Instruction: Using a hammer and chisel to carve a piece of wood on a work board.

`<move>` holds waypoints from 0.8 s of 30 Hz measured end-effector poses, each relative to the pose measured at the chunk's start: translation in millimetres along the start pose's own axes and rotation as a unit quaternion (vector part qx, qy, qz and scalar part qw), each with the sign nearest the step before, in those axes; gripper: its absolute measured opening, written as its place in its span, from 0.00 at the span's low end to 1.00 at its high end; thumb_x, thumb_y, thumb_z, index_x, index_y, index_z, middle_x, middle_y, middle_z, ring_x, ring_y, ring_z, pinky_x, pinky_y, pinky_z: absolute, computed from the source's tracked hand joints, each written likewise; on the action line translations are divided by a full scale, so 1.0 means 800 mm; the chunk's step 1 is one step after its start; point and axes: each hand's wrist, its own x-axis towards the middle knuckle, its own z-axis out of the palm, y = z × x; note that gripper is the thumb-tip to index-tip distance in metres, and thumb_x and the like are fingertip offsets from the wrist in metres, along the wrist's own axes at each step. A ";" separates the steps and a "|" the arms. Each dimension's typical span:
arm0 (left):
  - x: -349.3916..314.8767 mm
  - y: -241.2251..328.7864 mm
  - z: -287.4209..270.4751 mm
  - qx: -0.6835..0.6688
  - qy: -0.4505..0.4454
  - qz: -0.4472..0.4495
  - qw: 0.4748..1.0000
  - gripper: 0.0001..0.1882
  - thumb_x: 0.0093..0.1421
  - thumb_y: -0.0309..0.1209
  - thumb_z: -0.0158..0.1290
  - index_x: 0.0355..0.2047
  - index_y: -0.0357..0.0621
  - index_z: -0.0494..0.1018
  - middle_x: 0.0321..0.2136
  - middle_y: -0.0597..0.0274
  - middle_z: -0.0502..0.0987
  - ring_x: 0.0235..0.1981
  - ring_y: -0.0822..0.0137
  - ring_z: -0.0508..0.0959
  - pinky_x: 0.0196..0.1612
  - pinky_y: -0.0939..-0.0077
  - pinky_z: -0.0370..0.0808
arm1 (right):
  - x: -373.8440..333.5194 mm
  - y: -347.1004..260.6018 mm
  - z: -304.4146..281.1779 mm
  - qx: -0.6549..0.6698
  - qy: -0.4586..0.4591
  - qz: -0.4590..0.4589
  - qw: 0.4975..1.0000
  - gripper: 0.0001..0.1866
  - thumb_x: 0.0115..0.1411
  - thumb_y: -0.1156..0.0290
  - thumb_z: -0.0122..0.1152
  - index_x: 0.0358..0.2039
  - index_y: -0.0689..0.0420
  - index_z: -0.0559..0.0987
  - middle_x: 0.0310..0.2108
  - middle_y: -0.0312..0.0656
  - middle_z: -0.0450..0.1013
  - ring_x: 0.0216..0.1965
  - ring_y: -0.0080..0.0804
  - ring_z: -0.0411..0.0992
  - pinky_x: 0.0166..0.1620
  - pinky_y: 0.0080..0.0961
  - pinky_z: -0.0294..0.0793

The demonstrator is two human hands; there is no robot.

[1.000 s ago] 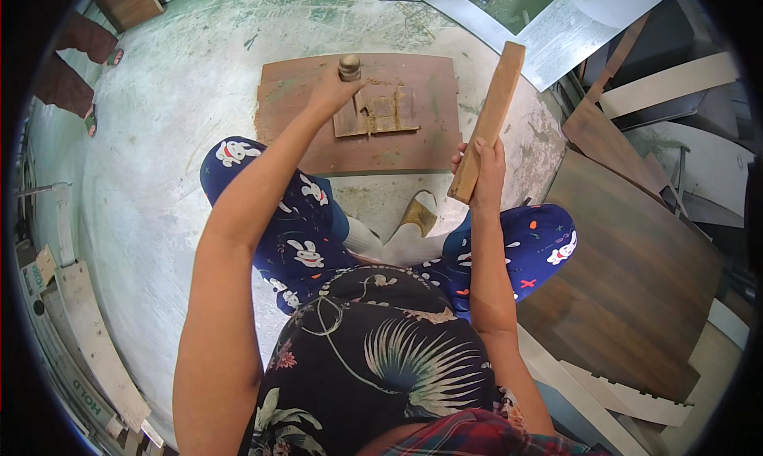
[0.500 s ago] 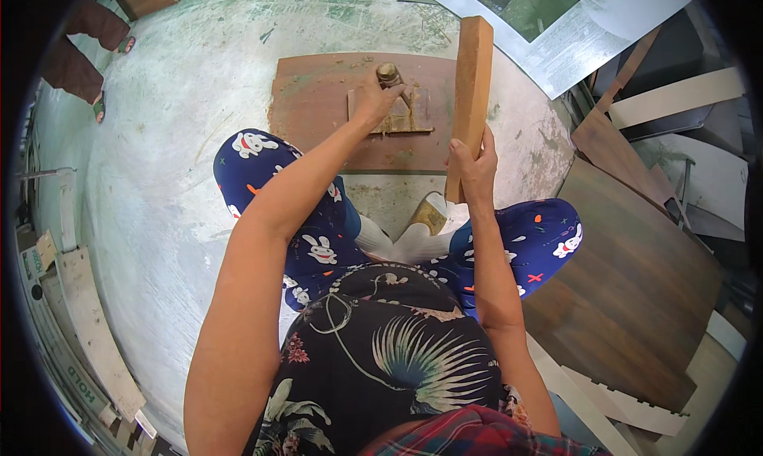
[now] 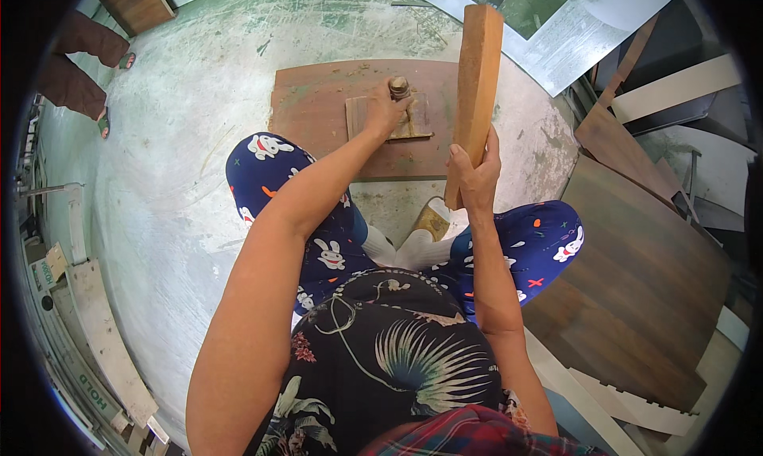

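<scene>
My left hand is closed round the wooden handle of a chisel. The chisel stands with its butt end up over a small wooden block that has shavings on it. Where its tip meets the wood is hard to make out. Beneath the block lies a wide brown board on the floor. My right hand grips the lower end of a thick squared wooden bar, raised upright to the right of the chisel and apart from it.
Sheet offcuts and panels are piled at the right. A pale sheet frame lies at the far right. Long strips lean at the left edge. Another person's feet stand at the far left.
My left hand and the chisel have shifted slightly right over the block. The wooden bar in my right hand has moved a little and tilted slightly further right at its top.
</scene>
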 end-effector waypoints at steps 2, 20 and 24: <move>-0.001 -0.006 0.005 0.002 0.005 0.010 1.000 0.23 0.48 0.30 0.66 0.44 0.35 0.72 0.35 0.46 0.79 0.38 0.52 0.80 0.44 0.63 0.75 | -0.001 -0.006 0.004 -0.018 0.008 -0.025 0.999 0.37 0.54 0.67 0.65 0.62 0.66 0.62 0.50 0.48 0.71 0.50 0.35 0.70 0.54 0.30 0.68; 0.022 0.019 0.006 -0.009 0.026 0.066 0.997 0.20 0.50 0.31 0.65 0.42 0.38 0.72 0.31 0.48 0.80 0.35 0.51 0.81 0.39 0.64 0.76 | 0.005 -0.028 0.009 -0.127 -0.033 -0.085 0.988 0.37 0.50 0.70 0.66 0.61 0.60 0.64 0.50 0.50 0.73 0.50 0.36 0.73 0.54 0.30 0.71; 0.024 0.011 0.005 -0.004 0.015 0.030 0.999 0.22 0.50 0.31 0.66 0.43 0.39 0.73 0.33 0.48 0.80 0.36 0.52 0.81 0.40 0.64 0.76 | 0.004 -0.020 0.007 -0.132 -0.024 -0.063 0.989 0.37 0.50 0.70 0.66 0.61 0.61 0.64 0.50 0.50 0.73 0.50 0.36 0.73 0.54 0.29 0.70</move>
